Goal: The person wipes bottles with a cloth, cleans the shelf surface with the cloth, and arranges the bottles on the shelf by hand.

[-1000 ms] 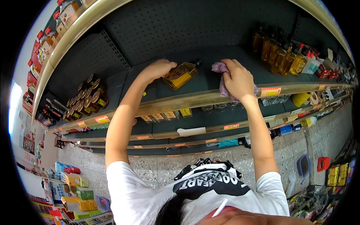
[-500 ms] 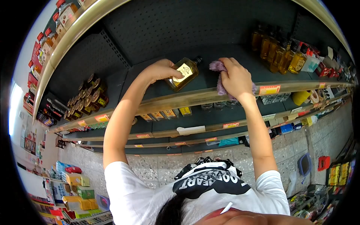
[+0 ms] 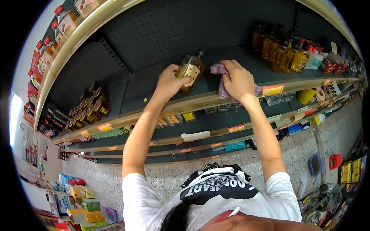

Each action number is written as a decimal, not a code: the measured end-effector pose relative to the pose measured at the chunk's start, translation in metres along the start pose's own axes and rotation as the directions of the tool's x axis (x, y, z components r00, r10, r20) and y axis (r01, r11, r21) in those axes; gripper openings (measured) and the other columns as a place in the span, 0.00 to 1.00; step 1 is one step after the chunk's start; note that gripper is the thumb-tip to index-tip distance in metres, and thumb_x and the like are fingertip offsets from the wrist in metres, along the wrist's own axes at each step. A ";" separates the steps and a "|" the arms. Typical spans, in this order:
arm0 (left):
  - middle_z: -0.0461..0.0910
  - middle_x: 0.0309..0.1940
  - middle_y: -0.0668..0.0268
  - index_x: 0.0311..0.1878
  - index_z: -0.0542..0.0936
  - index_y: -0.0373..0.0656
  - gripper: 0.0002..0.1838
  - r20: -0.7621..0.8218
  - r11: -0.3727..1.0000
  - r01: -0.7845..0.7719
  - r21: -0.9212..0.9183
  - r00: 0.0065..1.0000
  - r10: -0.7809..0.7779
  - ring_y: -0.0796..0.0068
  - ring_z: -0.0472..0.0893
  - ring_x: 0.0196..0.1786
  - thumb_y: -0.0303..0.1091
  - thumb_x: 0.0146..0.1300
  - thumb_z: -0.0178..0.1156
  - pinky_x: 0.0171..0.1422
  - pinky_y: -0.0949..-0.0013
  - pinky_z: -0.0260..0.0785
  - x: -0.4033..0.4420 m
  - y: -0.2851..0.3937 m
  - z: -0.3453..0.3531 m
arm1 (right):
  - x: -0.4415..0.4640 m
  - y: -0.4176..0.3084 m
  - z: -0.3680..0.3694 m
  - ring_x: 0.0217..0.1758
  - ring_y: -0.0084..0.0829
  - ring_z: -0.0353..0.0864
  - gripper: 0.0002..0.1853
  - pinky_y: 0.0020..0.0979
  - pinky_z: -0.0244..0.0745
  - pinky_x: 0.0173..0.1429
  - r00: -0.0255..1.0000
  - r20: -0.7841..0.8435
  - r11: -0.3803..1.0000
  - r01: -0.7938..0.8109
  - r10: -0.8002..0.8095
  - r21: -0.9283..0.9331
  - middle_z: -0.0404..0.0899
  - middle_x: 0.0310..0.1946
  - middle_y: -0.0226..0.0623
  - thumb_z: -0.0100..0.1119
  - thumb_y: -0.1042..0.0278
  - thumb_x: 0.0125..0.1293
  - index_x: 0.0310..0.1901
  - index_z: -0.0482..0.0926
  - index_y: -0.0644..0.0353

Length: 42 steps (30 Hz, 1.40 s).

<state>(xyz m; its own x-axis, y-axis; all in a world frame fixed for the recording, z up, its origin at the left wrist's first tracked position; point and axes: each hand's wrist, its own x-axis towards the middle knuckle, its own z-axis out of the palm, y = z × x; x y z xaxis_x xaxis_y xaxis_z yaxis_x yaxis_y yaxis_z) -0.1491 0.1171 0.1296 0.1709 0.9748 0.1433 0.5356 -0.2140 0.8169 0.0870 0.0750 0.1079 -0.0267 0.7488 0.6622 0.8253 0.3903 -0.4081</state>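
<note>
My left hand (image 3: 171, 82) is closed round a flat glass bottle (image 3: 191, 70) of amber liquid with a cream label and a dark cap. The bottle leans, cap end up and to the right, above the dark shelf (image 3: 140, 82). To its right, my right hand (image 3: 239, 80) grips a fuzzy purple cloth (image 3: 219, 69), which hangs below the fingers near the shelf's front edge. A small gap separates the cloth from the bottle. Part of the cloth is hidden behind the hand.
Similar amber bottles (image 3: 280, 54) stand at the shelf's right, beside small boxes (image 3: 330, 65). Dark-lidded jars (image 3: 90, 107) are grouped at the left. A price-tagged front rail (image 3: 216, 96) runs below my hands, with stocked lower shelves beneath. A yellow scrap (image 3: 145, 100) lies left of my forearm.
My left hand has turned the bottle more upright and shifted slightly right. My right hand with the cloth moved slightly left. The yellow scrap now shows beside the left forearm.
</note>
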 end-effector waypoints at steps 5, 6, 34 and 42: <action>0.82 0.45 0.54 0.53 0.72 0.31 0.26 -0.064 0.968 -0.067 -0.244 0.997 0.053 0.67 0.82 0.49 0.26 0.52 0.70 0.56 0.68 0.73 -0.010 0.004 0.017 | -0.002 -0.001 -0.001 0.50 0.50 0.81 0.19 0.45 0.78 0.52 0.998 -0.064 0.997 -0.005 0.010 0.077 0.80 0.50 0.41 0.54 0.72 0.59 0.54 0.79 0.53; 0.82 0.44 0.54 0.52 0.72 0.31 0.26 -0.081 0.960 -0.099 -0.263 0.993 0.080 0.68 0.82 0.48 0.26 0.51 0.70 0.56 0.68 0.73 -0.010 0.000 0.021 | -0.002 -0.002 -0.002 0.50 0.49 0.81 0.19 0.45 0.78 0.53 0.997 -0.078 0.995 0.002 0.005 0.095 0.80 0.50 0.40 0.54 0.72 0.59 0.54 0.78 0.53; 0.80 0.49 0.56 0.55 0.71 0.31 0.29 0.110 0.884 -0.178 -0.433 0.962 0.248 0.70 0.80 0.53 0.23 0.50 0.73 0.61 0.67 0.73 -0.017 -0.003 0.021 | 0.006 -0.037 0.005 0.53 0.41 0.79 0.22 0.39 0.79 0.51 0.947 -0.227 0.965 0.250 -0.226 0.083 0.78 0.53 0.36 0.56 0.81 0.52 0.49 0.83 0.51; 0.79 0.50 0.61 0.56 0.71 0.35 0.29 0.142 0.927 -0.139 -0.348 0.970 0.199 0.73 0.79 0.53 0.20 0.51 0.73 0.62 0.66 0.73 -0.018 0.000 0.019 | 0.030 -0.031 0.000 0.53 0.41 0.81 0.20 0.41 0.78 0.54 0.983 -0.048 0.983 0.181 -0.179 0.042 0.81 0.51 0.35 0.52 0.79 0.58 0.48 0.86 0.51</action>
<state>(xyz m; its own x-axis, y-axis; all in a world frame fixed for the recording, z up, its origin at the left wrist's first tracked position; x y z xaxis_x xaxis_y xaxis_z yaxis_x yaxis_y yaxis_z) -0.1362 0.0981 0.1163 0.3901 0.8936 0.2221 0.1848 -0.3123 0.9318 0.0609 0.0858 0.1401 -0.1473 0.6401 0.7540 0.7824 0.5418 -0.3071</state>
